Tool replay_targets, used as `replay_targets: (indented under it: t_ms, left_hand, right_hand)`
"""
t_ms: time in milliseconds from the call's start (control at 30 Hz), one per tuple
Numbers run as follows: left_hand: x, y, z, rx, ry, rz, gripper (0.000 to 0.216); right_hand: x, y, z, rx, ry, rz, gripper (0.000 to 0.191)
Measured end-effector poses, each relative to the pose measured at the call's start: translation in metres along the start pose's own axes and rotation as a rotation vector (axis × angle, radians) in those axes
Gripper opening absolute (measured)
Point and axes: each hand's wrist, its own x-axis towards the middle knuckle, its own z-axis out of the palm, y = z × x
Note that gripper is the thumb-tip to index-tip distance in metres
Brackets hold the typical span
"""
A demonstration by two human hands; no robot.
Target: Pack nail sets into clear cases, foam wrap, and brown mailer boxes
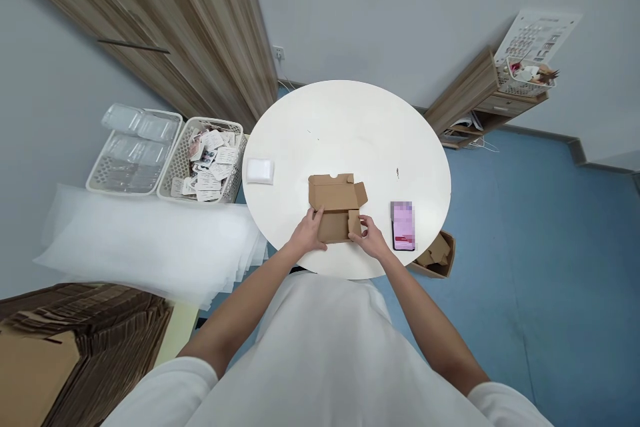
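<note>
A small brown cardboard box, partly folded, lies near the front of the round white table. Its lid is laid back, away from me, with a side flap sticking out to the right. My left hand grips the left end of the box, thumb and fingers on its near and far edges. At the right end, my right hand pinches the folded side flap between thumb and fingers. The inside of the box shows bare cardboard.
A phone lies right of the box, a small white packet at the table's left. Baskets of printed cards and clear plastic cases stand left, beside translucent sheets and stacked flat cardboard. A carton sits below right.
</note>
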Motion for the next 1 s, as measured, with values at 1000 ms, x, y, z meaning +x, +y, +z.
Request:
replay_targets:
  t_ms: [1000]
  left_hand:
    - [-0.006,0.004,0.007,0.039,-0.014,0.012,0.129]
  right_hand:
    - [0.03,0.004,-0.008,-0.557,-0.023,0.067,0.017]
